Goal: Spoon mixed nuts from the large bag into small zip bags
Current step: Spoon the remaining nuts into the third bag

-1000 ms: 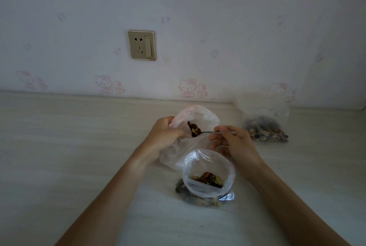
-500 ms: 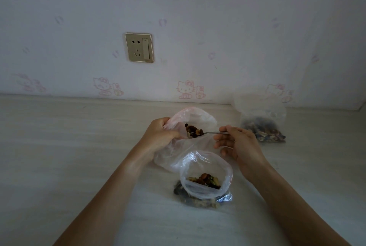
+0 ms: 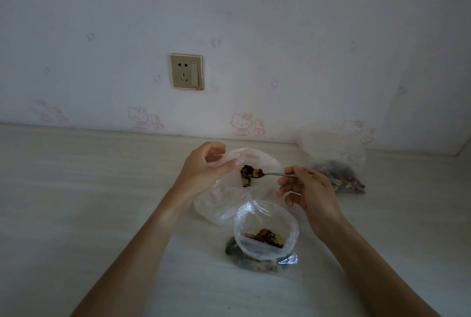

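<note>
The right hand [image 3: 309, 190] pinches the handle of a metal spoon [image 3: 270, 174] between thumb and forefinger, the other fingers curled loosely beneath. The spoon lies roughly level, its bowl heaped with mixed nuts [image 3: 251, 172] and poised over the open mouth of a large clear plastic bag [image 3: 229, 204]. More nuts show just below the bowl, inside that bag or dropping from the spoon — the picture does not settle which.

The left hand [image 3: 204, 171] grips the near-left rim of the large bag's mouth, thumb laid along the plastic and fingers curled over it, holding the opening up and wide. The bag's body slumps on the pale wood-grain tabletop [image 3: 76, 202] between the two wrists.

Just in front of the large bag, nearer the camera, a small zip bag [image 3: 266, 230] stands upright with its mouth rounded open; a shallow layer of nuts sits in its bottom. It rests on or against a flat, filled bag of nuts [image 3: 257, 263] lying on the table — only the edges of that one show.

Beyond the right hand, near the wall, another clear bag of nuts [image 3: 336, 166] sits with its top crumpled upward. The wall behind carries a gold-framed socket with a switch [image 3: 186, 72] and a row of faint pink cartoon-cat stickers [image 3: 240, 124].
</note>
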The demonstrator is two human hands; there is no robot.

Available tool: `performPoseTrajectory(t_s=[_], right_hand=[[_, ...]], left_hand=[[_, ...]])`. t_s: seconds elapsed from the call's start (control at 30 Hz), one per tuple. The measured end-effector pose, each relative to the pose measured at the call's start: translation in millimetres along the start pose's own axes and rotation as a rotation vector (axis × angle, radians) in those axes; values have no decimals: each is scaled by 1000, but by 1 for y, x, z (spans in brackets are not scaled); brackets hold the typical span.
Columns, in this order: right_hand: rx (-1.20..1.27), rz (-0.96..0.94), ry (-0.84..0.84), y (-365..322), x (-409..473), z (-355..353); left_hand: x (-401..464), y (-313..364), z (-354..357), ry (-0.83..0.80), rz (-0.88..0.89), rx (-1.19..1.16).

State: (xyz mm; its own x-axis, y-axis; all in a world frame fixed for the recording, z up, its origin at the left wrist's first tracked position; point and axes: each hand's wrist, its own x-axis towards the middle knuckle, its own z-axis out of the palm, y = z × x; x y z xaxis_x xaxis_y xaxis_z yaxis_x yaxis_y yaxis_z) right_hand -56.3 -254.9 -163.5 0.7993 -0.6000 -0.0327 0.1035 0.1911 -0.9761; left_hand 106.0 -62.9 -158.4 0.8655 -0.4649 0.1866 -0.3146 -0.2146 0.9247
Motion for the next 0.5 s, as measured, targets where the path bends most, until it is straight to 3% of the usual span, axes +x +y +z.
performPoseTrajectory(t_s=[0.3,0.5], right_hand=[[48,-42,-51,-24,-25,-8],[52,-33,-36,-31,-42,-10]], left_hand=[[-38,20,-2,196,276,75],[-74,25,12,167,344,188]])
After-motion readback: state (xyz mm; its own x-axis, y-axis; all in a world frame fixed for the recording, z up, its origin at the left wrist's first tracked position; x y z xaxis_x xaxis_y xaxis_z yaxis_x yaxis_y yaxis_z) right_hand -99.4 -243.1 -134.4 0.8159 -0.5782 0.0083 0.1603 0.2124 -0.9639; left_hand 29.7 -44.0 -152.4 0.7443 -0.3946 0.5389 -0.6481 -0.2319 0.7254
